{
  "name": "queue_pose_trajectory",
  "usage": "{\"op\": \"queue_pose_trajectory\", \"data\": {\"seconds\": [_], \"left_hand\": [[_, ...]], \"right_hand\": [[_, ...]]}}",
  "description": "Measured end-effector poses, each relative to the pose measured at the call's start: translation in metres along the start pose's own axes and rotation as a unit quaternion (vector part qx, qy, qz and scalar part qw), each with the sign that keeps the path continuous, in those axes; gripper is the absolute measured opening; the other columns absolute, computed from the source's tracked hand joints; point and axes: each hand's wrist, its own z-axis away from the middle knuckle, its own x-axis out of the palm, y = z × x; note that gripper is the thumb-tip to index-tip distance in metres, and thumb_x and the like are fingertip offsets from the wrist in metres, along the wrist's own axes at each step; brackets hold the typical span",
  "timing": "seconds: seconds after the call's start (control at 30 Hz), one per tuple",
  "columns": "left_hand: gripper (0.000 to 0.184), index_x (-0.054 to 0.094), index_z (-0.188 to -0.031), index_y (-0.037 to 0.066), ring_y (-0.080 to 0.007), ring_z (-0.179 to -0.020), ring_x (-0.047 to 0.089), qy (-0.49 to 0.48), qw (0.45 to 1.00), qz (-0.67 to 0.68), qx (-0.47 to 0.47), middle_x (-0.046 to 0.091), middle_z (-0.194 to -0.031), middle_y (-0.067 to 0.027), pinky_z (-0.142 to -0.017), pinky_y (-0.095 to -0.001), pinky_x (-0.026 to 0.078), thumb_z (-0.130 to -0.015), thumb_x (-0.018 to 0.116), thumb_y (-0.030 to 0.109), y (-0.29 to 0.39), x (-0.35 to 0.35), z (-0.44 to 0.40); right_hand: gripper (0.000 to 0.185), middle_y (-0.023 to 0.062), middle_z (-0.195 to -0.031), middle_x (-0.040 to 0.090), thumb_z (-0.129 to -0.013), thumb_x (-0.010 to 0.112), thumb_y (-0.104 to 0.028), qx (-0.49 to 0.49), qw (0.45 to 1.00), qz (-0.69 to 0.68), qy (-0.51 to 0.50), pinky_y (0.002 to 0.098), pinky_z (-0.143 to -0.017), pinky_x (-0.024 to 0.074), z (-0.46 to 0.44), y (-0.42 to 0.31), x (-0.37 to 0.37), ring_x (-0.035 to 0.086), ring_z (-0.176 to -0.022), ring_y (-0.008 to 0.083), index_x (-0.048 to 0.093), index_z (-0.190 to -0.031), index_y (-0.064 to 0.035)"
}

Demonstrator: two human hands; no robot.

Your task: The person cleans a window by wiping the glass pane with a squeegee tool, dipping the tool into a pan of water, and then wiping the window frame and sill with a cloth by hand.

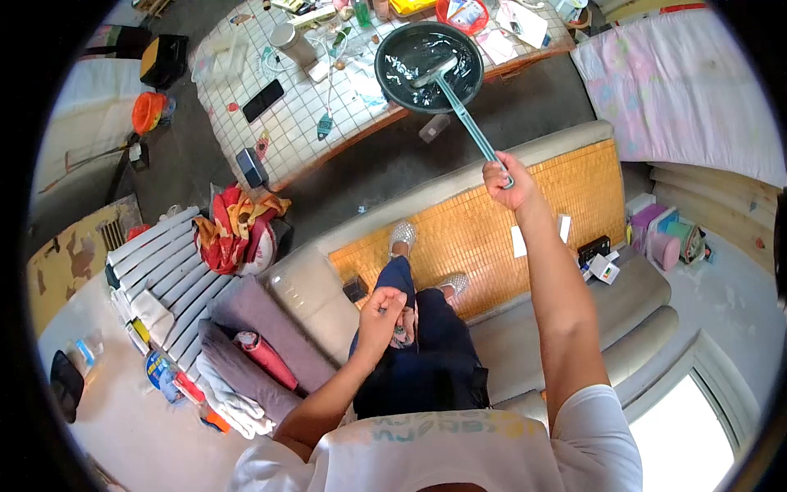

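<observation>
My right hand [510, 182] is closed round the lower end of a long grey-green handle [467, 123], with my arm stretched forward. The handle runs up over the rim of a round dark pan [406, 88], where a pale, flat spatula-like head [434, 72] lies inside. Glossy streaks show in the pan, which overlaps the table's near edge; I cannot tell whether it rests there or is held up. Above my lap, my left hand [381, 320] has its fingers curled together, and what they hold, if anything, is hidden. A small patterned patch [403, 328] shows beside it.
The tiled-pattern table [295, 139] bears a phone [263, 101], a cup [293, 43], cables and a red basket [463, 15]. I sit on a sofa with a bamboo mat [566, 197]. Left are a slatted rack [164, 254] and red cloth [234, 221]; right, a bed [689, 90].
</observation>
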Motion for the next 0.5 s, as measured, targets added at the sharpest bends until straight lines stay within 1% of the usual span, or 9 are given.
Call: {"op": "queue_pose_trajectory", "data": {"seconds": [0.07,0.13,0.23,0.33,0.37,0.4,0.43,0.47,0.5], "left_hand": [[0.009,0.051,-0.079,0.004,-0.0035,-0.05,0.041,0.012,0.999,0.031,-0.009,0.044,-0.057,0.0033,-0.047,-0.0173,0.033,-0.082,0.052,0.013,0.0,0.002,-0.003],[0.009,0.052,-0.08,0.004,-0.0035,-0.051,0.041,0.006,0.999,0.043,-0.011,0.045,-0.059,0.0036,-0.05,-0.0165,0.034,-0.082,0.052,0.013,-0.002,0.002,-0.004],[0.009,0.052,-0.082,0.005,-0.0037,-0.056,0.042,-0.027,0.999,0.025,-0.018,0.046,-0.063,0.003,-0.052,-0.0175,0.035,-0.082,0.053,0.013,-0.002,-0.001,-0.004],[0.011,0.051,-0.087,0.005,-0.0058,-0.062,0.045,-0.017,0.99,0.107,-0.089,0.048,-0.07,0.0009,-0.057,-0.0199,0.039,-0.081,0.054,0.014,-0.014,-0.009,-0.011],[0.012,0.05,-0.089,0.006,-0.007,-0.064,0.047,-0.016,0.976,0.174,-0.133,0.048,-0.071,0.0001,-0.06,-0.0213,0.04,-0.081,0.054,0.014,-0.017,-0.01,-0.009],[0.013,0.05,-0.09,0.006,-0.0083,-0.066,0.048,-0.018,0.955,0.239,-0.173,0.049,-0.073,-0.0006,-0.063,-0.0227,0.041,-0.081,0.053,0.014,-0.014,-0.01,-0.01],[0.014,0.049,-0.092,0.006,-0.0096,-0.068,0.049,-0.021,0.93,0.301,-0.21,0.049,-0.075,-0.0013,-0.065,-0.024,0.043,-0.08,0.053,0.014,-0.011,-0.01,-0.013],[0.017,0.048,-0.095,0.007,-0.0144,-0.076,0.053,-0.07,0.911,0.341,-0.222,0.052,-0.081,-0.0037,-0.073,-0.0283,0.044,-0.079,0.053,0.011,-0.013,-0.013,-0.012],[0.019,0.048,-0.096,0.008,-0.0154,-0.079,0.053,-0.087,0.911,0.339,-0.218,0.052,-0.085,-0.0039,-0.074,-0.0292,0.044,-0.079,0.053,0.011,-0.009,-0.011,-0.011]], "right_hand": [[0.014,0.0045,-0.061,0.044,-0.082,0.047,-0.021,-0.063,0.988,0.098,0.097,0.0174,-0.033,0.0286,-0.007,0.007,-0.003,0.039,-0.045,0.0075,0.042,-0.086,-0.008],[0.015,0.0063,-0.064,0.048,-0.082,0.048,-0.021,-0.144,0.945,0.238,0.169,0.0175,-0.034,0.0322,-0.011,0.026,-0.002,0.041,-0.047,0.0082,0.042,-0.088,-0.0091],[0.015,0.0058,-0.063,0.047,-0.083,0.048,-0.02,-0.18,0.923,0.304,0.155,0.0169,-0.035,0.0324,-0.01,0.037,-0.01,0.04,-0.047,0.008,0.042,-0.09,-0.0084],[0.014,0.0049,-0.062,0.047,-0.084,0.046,-0.019,-0.133,0.967,0.199,0.086,0.0167,-0.034,0.0295,-0.003,0.036,-0.018,0.038,-0.045,0.0071,0.041,-0.088,-0.0066],[0.014,0.0046,-0.062,0.046,-0.084,0.045,-0.019,-0.116,0.98,0.148,0.062,0.0168,-0.034,0.0287,-0.001,0.036,-0.022,0.037,-0.045,0.0069,0.041,-0.087,-0.0064],[0.013,0.0036,-0.06,0.045,-0.084,0.045,-0.019,-0.124,0.978,0.148,0.082,0.0168,-0.034,0.0274,-0.011,0.034,-0.019,0.035,-0.043,0.0066,0.042,-0.085,-0.0065],[0.014,0.0024,-0.059,0.044,-0.084,0.045,-0.019,-0.128,0.973,0.166,0.095,0.0161,-0.034,0.0277,-0.015,0.038,-0.013,0.035,-0.043,0.0059,0.044,-0.089,-0.0062],[0.016,0.0012,-0.058,0.042,-0.084,0.045,-0.018,-0.13,0.969,0.183,0.106,0.0154,-0.033,0.0281,-0.02,0.043,-0.005,0.035,-0.043,0.0053,0.047,-0.094,-0.0059],[0.019,0.0,-0.057,0.041,-0.084,0.045,-0.018,-0.131,0.964,0.2,0.115,0.0146,-0.033,0.0284,-0.022,0.046,0.002,0.036,-0.043,0.0046,0.049,-0.098,-0.0056]]}}
